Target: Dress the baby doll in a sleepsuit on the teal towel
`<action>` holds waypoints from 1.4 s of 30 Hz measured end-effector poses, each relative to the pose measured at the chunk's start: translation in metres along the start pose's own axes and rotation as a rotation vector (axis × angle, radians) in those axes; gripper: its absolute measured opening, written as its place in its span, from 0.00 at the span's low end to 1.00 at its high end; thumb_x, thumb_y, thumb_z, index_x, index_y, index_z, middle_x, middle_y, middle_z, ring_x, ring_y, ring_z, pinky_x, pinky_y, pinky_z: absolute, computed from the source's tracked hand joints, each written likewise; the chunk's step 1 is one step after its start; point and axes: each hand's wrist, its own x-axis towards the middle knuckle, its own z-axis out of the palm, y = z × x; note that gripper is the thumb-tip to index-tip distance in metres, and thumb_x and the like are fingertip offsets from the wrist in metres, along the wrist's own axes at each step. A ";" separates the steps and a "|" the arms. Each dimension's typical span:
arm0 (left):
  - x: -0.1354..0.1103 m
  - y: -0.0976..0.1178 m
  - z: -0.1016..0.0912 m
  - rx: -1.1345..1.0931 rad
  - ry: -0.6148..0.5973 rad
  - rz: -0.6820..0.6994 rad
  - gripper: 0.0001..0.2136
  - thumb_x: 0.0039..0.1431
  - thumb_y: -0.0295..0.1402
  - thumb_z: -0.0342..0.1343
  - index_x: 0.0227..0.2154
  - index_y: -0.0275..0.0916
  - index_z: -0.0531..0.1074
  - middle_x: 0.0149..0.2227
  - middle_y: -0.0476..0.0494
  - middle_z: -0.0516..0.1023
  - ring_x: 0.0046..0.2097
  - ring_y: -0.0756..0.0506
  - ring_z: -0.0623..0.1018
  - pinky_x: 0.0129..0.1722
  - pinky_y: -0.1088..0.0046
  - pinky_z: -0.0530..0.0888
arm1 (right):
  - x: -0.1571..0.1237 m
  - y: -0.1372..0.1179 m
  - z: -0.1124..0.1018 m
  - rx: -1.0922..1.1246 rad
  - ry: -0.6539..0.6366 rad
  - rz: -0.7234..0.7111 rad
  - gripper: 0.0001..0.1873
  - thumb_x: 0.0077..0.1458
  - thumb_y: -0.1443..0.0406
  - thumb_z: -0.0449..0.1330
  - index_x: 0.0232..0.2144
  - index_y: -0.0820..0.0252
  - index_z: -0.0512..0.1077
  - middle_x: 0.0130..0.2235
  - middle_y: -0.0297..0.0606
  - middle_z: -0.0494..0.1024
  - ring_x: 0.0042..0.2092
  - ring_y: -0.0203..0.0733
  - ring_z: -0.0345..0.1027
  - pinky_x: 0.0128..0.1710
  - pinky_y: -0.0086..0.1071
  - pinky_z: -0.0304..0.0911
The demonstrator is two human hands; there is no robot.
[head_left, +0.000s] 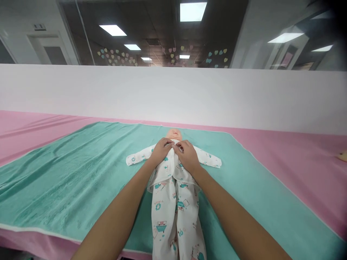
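Note:
A baby doll (174, 134) lies on its back, its head away from me, dressed in a white printed shirt (166, 169) and matching trousers (164, 213). Both sleeves spread out sideways. At the top of the shirt's front opening, just below the doll's neck, my left hand (162, 150) pinches the left edge of the cloth. My right hand (187, 154) pinches the other edge, and the fingertips of both hands nearly meet. Whatever fastener sits between the fingers is too small to make out. Lower down, the shirt's two front edges part over the trousers.
Under the doll is a green blanket (81, 173) with a white border, wrinkled on the left. It lies on a pink cover (298, 169). A white wall (173, 94) with a window above rises behind. A small yellowish object (343, 156) shows at the right edge.

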 end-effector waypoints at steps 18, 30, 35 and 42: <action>-0.010 0.018 -0.018 -0.089 -0.173 -0.017 0.06 0.50 0.38 0.56 0.27 0.41 0.72 0.42 0.46 0.72 0.47 0.45 0.71 0.51 0.69 0.64 | 0.009 0.011 -0.011 0.459 -0.272 0.322 0.10 0.43 0.60 0.57 0.29 0.58 0.71 0.26 0.29 0.68 0.27 0.33 0.58 0.28 0.27 0.53; -0.014 0.017 -0.014 -0.121 -0.146 -0.009 0.08 0.53 0.38 0.52 0.28 0.40 0.71 0.38 0.47 0.73 0.42 0.46 0.71 0.45 0.70 0.65 | 0.005 0.009 -0.008 0.717 -0.198 0.437 0.12 0.43 0.57 0.61 0.27 0.59 0.72 0.22 0.29 0.64 0.26 0.32 0.54 0.27 0.27 0.50; -0.014 0.019 -0.012 -0.151 -0.136 -0.044 0.09 0.53 0.39 0.51 0.26 0.40 0.71 0.41 0.47 0.72 0.44 0.45 0.71 0.46 0.68 0.65 | 0.004 0.006 -0.008 0.761 -0.145 0.419 0.11 0.43 0.57 0.61 0.26 0.59 0.72 0.23 0.30 0.65 0.27 0.32 0.55 0.29 0.28 0.52; -0.013 0.018 -0.009 -0.194 -0.134 -0.056 0.09 0.53 0.39 0.52 0.26 0.40 0.72 0.42 0.47 0.72 0.45 0.45 0.71 0.48 0.68 0.64 | 0.004 0.008 -0.007 0.816 -0.171 0.411 0.12 0.41 0.58 0.63 0.28 0.59 0.73 0.25 0.31 0.69 0.28 0.32 0.59 0.31 0.29 0.55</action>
